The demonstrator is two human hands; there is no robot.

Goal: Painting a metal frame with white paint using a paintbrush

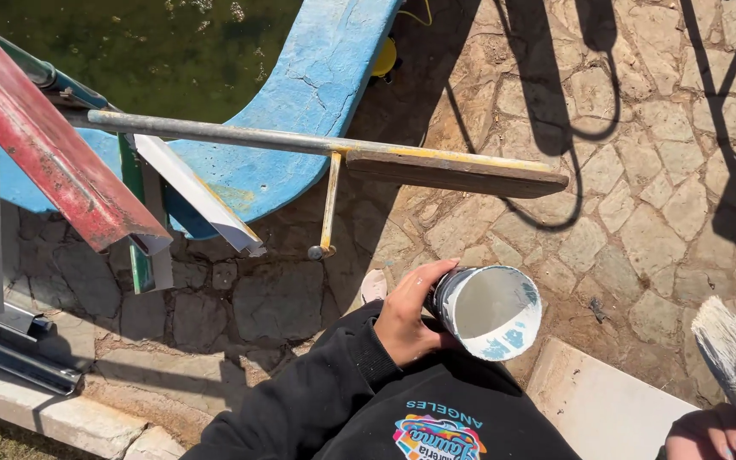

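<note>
My left hand grips a round can of pale grey-white paint, held close to my chest and tilted so its open mouth faces up; blue smears mark its rim. My right hand shows only at the bottom right corner, fingers closed on the handle of a flat paintbrush whose whitish bristles point up and left. The brush is apart from the can, well to its right. My black sleeve and shirt fill the bottom middle.
A grey metal rail with a wooden plank on its right end crosses ahead. A red angled metal piece and a white one slant at left. Beyond lie a blue pool edge, green water, and stone paving.
</note>
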